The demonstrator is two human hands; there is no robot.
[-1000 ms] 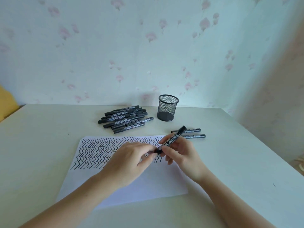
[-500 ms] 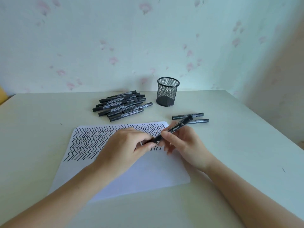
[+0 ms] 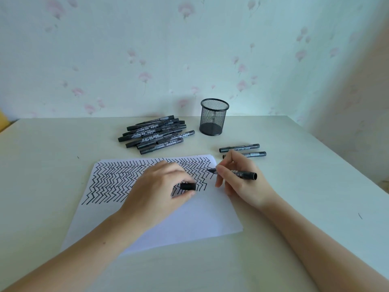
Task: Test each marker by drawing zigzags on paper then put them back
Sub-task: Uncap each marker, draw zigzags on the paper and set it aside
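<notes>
With the cap off and pinched in the left hand, the right hand grips the marker, lying crosswise, tip toward the paper's far right corner, right beside the zigzags.

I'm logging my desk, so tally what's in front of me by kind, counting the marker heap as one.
Marker heap: 1
Capped loose markers: 2
Uncapped marker, in right hand: 1
Marker cap, in left hand: 1
Mesh cup: 1
Paper sheet: 1
Total: 7
</notes>
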